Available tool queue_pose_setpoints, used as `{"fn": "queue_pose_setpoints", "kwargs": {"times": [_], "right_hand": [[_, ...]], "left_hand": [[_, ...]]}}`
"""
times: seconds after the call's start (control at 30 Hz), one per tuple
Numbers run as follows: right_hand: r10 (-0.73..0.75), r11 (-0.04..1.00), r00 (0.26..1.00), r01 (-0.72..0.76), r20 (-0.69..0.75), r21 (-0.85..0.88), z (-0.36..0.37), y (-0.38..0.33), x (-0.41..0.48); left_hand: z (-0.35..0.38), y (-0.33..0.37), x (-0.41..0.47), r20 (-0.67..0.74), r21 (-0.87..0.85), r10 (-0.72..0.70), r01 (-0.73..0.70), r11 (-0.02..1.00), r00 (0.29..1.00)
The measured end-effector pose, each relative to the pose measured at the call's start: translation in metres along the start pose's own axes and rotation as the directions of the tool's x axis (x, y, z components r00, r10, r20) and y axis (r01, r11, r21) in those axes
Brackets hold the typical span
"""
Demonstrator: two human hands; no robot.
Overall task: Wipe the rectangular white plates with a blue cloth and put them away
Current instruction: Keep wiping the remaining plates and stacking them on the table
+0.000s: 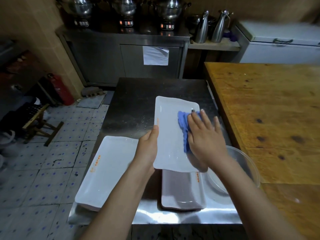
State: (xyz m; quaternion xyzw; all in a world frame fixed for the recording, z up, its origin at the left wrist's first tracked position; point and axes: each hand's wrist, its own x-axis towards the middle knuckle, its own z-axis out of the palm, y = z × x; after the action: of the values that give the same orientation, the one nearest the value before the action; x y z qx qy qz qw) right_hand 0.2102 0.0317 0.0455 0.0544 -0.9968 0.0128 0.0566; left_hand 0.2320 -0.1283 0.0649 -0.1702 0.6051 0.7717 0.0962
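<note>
A rectangular white plate (168, 135) is held above the steel table (133, 104), its long side running away from me. My left hand (149, 144) grips its left edge, thumb on the rim. My right hand (206, 135) lies flat on a blue cloth (183, 125), pressing it onto the plate's right half. A second white plate (107, 170) with orange lettering rests on the table's left edge on top of others. Another plate (181, 189) lies on the table below the held one, partly hidden by it.
A clear plastic bowl (242, 170) sits at the table's right edge, against a wooden table (268, 110). Behind stands a steel cabinet (131, 54) with pots and two metal jugs. A tiled floor, a folding stool (38, 122) and a red extinguisher (60, 89) lie left.
</note>
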Motion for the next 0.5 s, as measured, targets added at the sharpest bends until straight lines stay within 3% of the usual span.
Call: {"fn": "queue_pose_setpoints", "kwargs": {"times": [0.13, 0.27, 0.37, 0.5], "right_hand": [[0.114, 0.981, 0.993, -0.115, 0.011, 0.157, -0.008, -0.001, 0.021], [-0.148, 0.966, 0.986, 0.161, -0.082, 0.2, 0.006, -0.027, -0.031], [-0.112, 0.942, 0.992, 0.09, 0.052, 0.323, 0.014, -0.037, -0.044], [-0.003, 0.988, 1.0, -0.001, 0.026, 0.154, 0.008, -0.028, -0.002]], "left_hand": [[-0.001, -0.001, -0.002, 0.002, 0.011, -0.01, 0.01, 1.0, 1.0], [-0.01, 0.006, 0.007, -0.096, 0.0, 0.036, -0.036, 0.999, 0.995], [-0.007, 0.003, 0.009, -0.08, -0.005, 0.025, -0.026, 1.0, 0.996], [0.005, -0.004, 0.004, -0.027, 0.0, -0.013, 0.013, 1.0, 1.0]]}}
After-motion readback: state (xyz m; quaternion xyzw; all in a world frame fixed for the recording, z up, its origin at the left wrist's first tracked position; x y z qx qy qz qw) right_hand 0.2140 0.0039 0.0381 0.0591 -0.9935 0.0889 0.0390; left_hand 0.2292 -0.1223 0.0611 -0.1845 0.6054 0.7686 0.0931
